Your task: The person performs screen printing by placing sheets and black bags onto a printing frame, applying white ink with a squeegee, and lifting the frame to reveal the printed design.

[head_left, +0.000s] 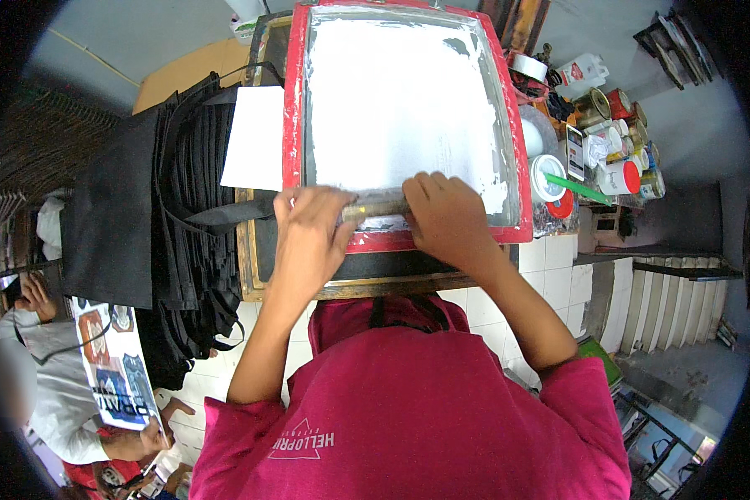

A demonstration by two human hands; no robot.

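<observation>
A red-edged printing screen [292, 125] lies in front of me, its mesh coated with white ink [400, 100]. Across the near end of the mesh stands a squeegee [377, 209] with a worn wooden handle. My left hand [312, 221] grips its left end, close to the frame's near left corner. Around the right end, my right hand [446, 215] is closed with its knuckles up. The squeegee's blade is hidden from view. Under the screen is a dark board with a wooden edge [342, 292].
Left of the screen hang several stacked black fabric bags [200, 183], beside a white sheet [254, 137]. At right stand an open white tub [547, 177] with a green stick [579, 190], a phone [574, 152] and several cans [593, 108]. Another person [71, 392] at lower left holds a printed sheet [121, 358].
</observation>
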